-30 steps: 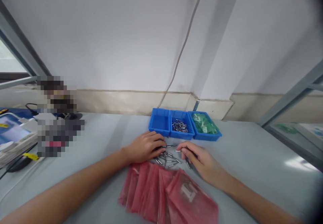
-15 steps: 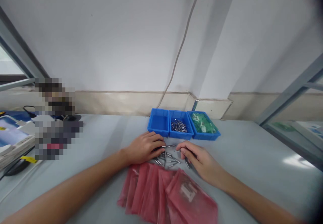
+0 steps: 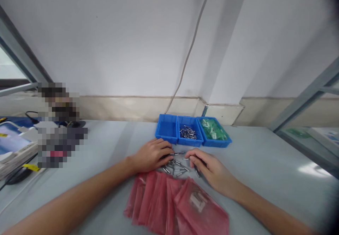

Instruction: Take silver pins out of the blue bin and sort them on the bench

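Note:
Several small metal pins (image 3: 178, 163) lie in a loose pile on the table between my hands. My left hand (image 3: 153, 154) rests palm down at the pile's left side, its fingers curled and its thumb close to the index finger, with pins between them. Across from it, my right hand (image 3: 205, 164) is closed, and a thin pin pokes out at its fingertips. Another dark pin shows just under that hand. Its palm is hidden. Below the pile, pink plastic bags (image 3: 159, 203) overlap in a fan, the rightmost with pale pieces inside.
Three blue bins stand side by side behind my hands: a bare left bin (image 3: 166, 126), a middle bin (image 3: 190, 142) of metal pins and a right bin (image 3: 217, 143) with green bags. At left are a blurred-out shape (image 3: 58, 125), cables and a white stack (image 3: 18, 157).

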